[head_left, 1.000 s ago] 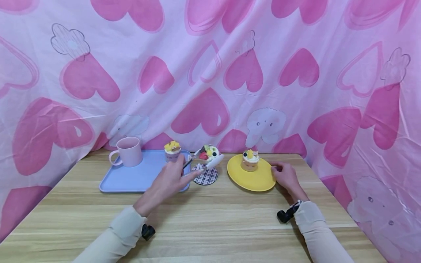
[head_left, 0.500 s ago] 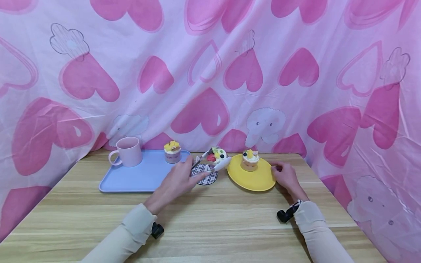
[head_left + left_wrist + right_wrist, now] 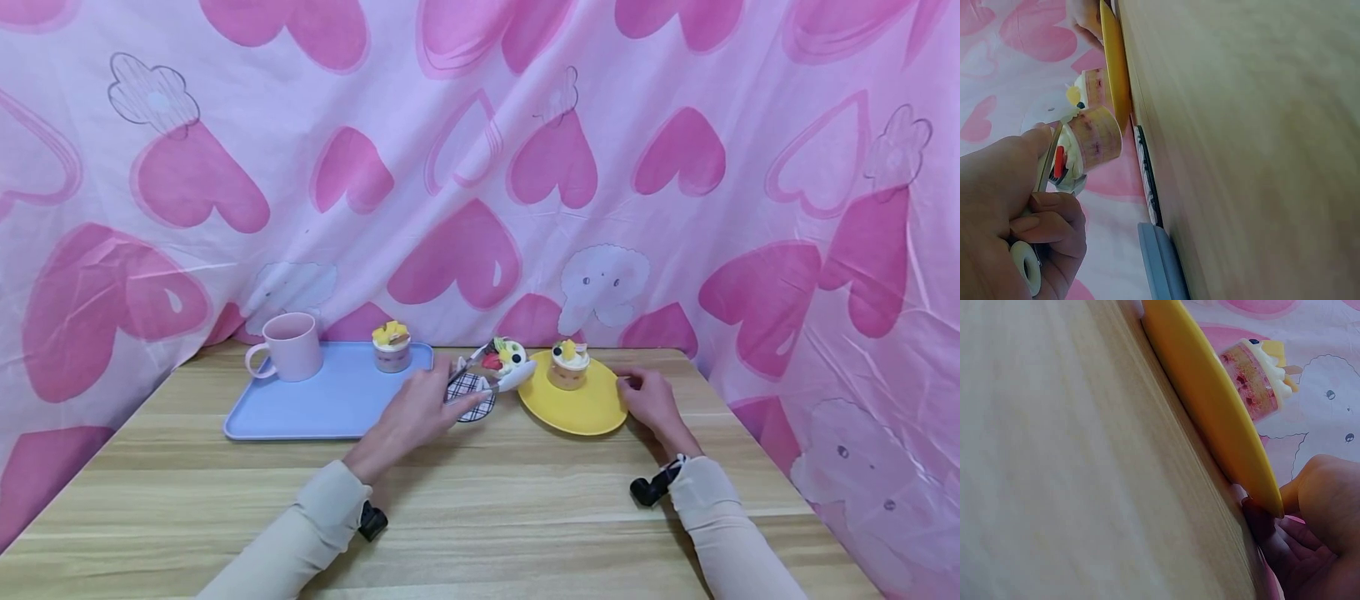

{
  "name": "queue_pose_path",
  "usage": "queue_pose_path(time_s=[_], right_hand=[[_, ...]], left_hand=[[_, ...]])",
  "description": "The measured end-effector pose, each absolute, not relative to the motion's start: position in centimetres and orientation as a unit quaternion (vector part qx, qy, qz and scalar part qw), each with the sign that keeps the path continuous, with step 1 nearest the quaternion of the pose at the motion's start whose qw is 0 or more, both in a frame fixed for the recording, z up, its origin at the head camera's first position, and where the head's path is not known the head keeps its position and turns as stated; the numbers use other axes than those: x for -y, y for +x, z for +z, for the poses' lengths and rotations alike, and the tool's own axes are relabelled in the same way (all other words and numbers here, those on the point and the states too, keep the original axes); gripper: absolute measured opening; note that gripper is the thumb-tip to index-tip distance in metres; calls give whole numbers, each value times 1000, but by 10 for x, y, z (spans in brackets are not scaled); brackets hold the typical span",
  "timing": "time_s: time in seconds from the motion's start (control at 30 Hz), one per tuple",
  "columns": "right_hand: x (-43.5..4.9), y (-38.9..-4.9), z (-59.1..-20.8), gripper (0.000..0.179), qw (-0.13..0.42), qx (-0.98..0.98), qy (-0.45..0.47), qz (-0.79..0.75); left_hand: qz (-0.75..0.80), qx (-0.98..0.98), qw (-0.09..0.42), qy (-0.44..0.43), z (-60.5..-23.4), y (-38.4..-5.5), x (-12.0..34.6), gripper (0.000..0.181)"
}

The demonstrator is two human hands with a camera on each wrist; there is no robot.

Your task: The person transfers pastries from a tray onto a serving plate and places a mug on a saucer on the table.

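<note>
In the head view my left hand (image 3: 416, 410) grips a pair of tongs (image 3: 517, 377) with pale tips. Between those tips is a cake cup (image 3: 512, 357) topped with cream, red fruit and dark berries. The left wrist view shows this cake cup (image 3: 1094, 139) tilted and raised off the table, near the plate's left edge. My right hand (image 3: 654, 404) pinches the right rim of the yellow plate (image 3: 576, 415), thumb above and fingers below in the right wrist view. Another cake cup (image 3: 568, 373) with yellow fruit stands upright on that plate.
A blue tray (image 3: 300, 419) at the left bears a pink mug (image 3: 292, 350) and a third cake cup (image 3: 392, 354). Between tray and plate lies a round checked coaster (image 3: 476, 410), partly hidden by my left hand and the tongs. A pink heart-print curtain (image 3: 450, 250) hangs behind the table.
My left hand has moved right with the tongs and the cake cup, from over the coaster to the plate's left edge. The right hand and the plate have stayed put.
</note>
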State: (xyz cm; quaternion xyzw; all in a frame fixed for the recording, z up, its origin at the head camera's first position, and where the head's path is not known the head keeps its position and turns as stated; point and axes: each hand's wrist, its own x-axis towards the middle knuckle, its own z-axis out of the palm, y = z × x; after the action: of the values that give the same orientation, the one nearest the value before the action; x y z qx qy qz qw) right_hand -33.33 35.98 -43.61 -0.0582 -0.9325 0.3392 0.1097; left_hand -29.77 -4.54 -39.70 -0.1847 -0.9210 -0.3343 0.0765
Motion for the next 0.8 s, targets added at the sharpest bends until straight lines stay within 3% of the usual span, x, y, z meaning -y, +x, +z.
queue_pose_path(time_s=[0.47, 0.8], right_hand=[[-361, -334, -437, 34, 125, 934, -58, 331], [-360, -336, -438, 33, 128, 934, -57, 330]], left_hand=[[-350, 918, 57, -177, -397, -303, 35, 67], [-343, 916, 71, -195, -401, -308, 26, 67]])
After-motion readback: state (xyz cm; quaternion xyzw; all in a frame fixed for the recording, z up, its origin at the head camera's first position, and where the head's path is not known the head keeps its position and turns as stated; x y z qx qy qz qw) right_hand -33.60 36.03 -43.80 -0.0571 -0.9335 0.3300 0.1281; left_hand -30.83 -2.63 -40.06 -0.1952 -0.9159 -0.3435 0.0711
